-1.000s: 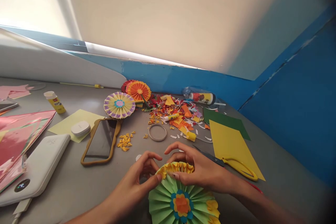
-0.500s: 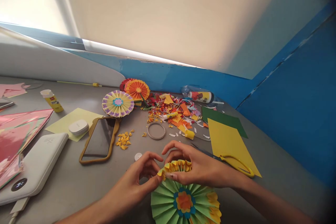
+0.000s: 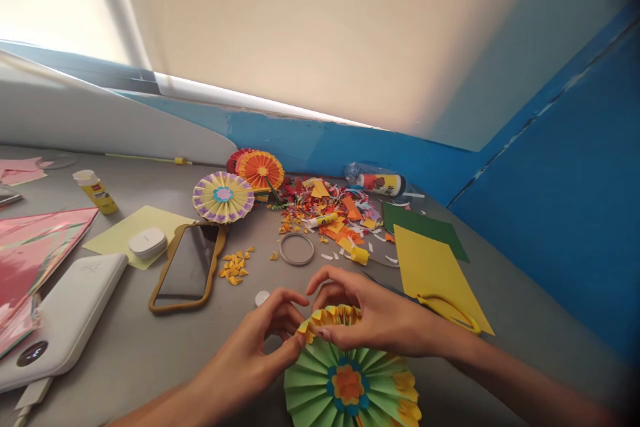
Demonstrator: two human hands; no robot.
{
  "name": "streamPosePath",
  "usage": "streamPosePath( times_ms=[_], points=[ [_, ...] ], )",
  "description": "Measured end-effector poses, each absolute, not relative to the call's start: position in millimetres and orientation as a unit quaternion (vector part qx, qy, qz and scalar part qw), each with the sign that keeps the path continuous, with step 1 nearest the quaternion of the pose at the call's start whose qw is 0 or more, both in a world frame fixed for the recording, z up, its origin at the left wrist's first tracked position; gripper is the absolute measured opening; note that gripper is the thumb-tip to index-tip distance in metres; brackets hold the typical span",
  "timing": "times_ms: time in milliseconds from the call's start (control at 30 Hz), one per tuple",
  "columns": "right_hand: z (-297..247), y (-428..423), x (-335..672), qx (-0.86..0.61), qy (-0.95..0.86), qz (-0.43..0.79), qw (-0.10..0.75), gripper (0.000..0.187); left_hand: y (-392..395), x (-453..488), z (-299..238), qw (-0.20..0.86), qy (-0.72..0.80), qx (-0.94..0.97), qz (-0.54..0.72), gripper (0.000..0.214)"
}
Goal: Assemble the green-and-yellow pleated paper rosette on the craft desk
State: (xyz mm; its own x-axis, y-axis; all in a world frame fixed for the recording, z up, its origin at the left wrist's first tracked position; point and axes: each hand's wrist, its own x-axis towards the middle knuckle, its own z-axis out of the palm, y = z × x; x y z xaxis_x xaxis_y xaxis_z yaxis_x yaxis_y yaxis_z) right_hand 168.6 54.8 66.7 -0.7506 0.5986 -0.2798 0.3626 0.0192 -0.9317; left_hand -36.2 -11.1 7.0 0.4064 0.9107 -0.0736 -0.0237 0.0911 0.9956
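Observation:
Low in the view lies a green pleated paper rosette (image 3: 314, 377) with a yellow scalloped edge and an orange and blue flower at its centre. My left hand (image 3: 267, 340) pinches the yellow edge at its upper left between thumb and fingers. On the top edge, my right hand (image 3: 360, 310) grips the pleats, thumb in front and fingers curled behind. Both hands nearly meet there. Part of the rosette's rim is hidden by my fingers, and its bottom runs out of the frame.
Yellow scissors (image 3: 453, 312) rest on a yellow sheet (image 3: 430, 267) at right. Paper scraps (image 3: 335, 207) heap up behind a grey ring (image 3: 297, 249). Finished rosettes (image 3: 223, 197) stand at the back. Leftward are a phone (image 3: 189, 267), a power bank (image 3: 70, 320) and a glue stick (image 3: 95, 191).
The whole scene has shifted very slightly left with the camera. Both hands keep their grip on the rosette's edge.

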Motion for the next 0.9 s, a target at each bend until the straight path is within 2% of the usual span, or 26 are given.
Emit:
streamPosePath(
  times_ms=[233, 633, 900],
  points=[
    [67.0, 52.0, 166.7, -0.358, -0.730, 0.570, 0.118, 0.042, -11.9, -35.0, 14.3, 0.623, 0.410, 0.557, 0.365, 0.027],
    [68.2, 54.9, 170.2, -0.373, -0.738, 0.553, 0.102, 0.044, -4.5, -41.2, 11.7, 0.635, 0.413, 0.533, 0.378, 0.034],
    [76.4, 46.6, 161.8, -0.369, -0.789, 0.484, 0.086, 0.037, -5.5, -40.0, 17.5, 0.616, 0.424, 0.544, 0.382, 0.034]
  ],
)
